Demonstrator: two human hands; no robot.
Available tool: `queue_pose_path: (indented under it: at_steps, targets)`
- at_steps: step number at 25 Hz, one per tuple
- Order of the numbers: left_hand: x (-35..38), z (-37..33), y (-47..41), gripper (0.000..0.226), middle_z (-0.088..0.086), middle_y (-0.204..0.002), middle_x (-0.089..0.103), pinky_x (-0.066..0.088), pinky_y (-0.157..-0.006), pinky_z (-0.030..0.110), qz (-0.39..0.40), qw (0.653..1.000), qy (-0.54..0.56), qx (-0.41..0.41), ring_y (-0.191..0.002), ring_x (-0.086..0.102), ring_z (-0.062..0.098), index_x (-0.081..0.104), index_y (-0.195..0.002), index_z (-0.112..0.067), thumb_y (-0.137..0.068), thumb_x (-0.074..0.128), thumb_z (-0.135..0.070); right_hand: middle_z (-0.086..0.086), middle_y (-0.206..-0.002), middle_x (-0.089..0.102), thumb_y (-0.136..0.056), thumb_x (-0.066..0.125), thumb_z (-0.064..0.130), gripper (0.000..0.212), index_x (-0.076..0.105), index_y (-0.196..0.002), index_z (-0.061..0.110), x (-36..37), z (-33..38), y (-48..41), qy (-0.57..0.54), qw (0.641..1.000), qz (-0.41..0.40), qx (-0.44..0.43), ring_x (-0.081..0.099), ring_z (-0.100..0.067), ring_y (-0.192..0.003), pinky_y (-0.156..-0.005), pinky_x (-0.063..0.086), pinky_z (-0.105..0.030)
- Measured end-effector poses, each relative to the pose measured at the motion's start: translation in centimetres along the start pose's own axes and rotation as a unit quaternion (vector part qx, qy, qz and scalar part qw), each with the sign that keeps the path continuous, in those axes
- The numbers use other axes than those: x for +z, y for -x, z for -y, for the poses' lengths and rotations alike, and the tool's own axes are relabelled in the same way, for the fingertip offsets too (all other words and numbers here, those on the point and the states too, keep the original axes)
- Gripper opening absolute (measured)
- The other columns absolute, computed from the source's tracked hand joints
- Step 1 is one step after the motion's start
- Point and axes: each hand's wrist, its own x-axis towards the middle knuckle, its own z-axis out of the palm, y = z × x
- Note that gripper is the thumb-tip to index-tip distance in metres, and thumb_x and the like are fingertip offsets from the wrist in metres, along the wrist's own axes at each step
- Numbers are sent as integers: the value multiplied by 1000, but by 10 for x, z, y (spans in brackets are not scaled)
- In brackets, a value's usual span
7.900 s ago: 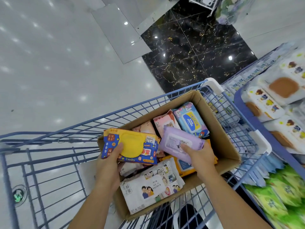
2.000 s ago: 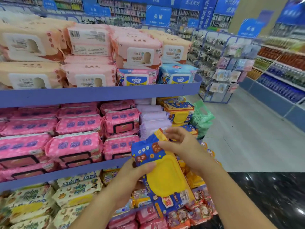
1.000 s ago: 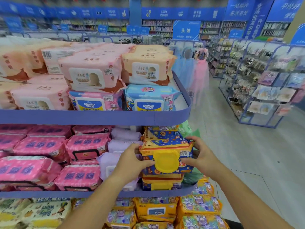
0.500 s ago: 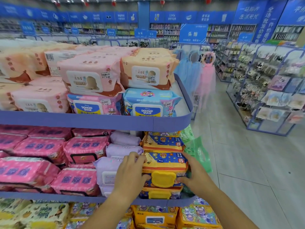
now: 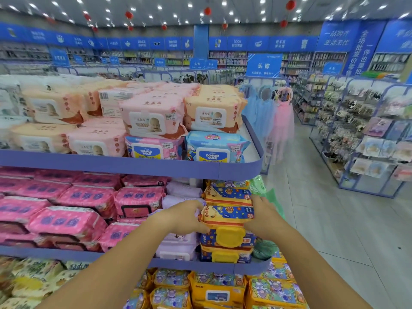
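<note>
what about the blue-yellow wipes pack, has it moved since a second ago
Yes: the wipes pack moved inward, from in front of the middle shelf onto the matching stack.

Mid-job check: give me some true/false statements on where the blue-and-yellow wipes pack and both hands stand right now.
1. The left hand and the right hand grip the blue-and-yellow wipes pack, one at each end. True.
2. The pack is on the top shelf beside the Donald Duck packs. False: it is on the middle shelf, below them.
3. It rests on a second pack of the same kind. True.
4. The pink packs lie right against its left end. False: the purple packs are its left neighbours, and the pink ones lie beyond them.
</note>
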Motion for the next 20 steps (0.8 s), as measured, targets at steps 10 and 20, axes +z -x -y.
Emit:
queue_pose_path:
  at_steps: [10, 20]
  targets:
    - [-77, 82, 157, 85, -13, -147, 51, 52, -102, 35, -187, 954, 224, 75, -133, 51, 8, 37, -152, -35, -81, 84, -44, 6, -142, 47, -89, 74, 28, 67, 41, -147, 27, 10, 175, 66, -229, 965, 27, -129, 49, -17, -130, -101, 46, -36]
    - [-120, 335, 428, 88, -21, -143, 52, 50, -105, 40, -319, 897, 306, 4, -133, 51, 4, 42, -147, -43, -72, 88, -52, 11, -143, 55, -78, 75, 42, 68, 44, -139, 39, 167, 461, 185, -348, 893, 141, -248, 52, -13, -133, -108, 45, -42]
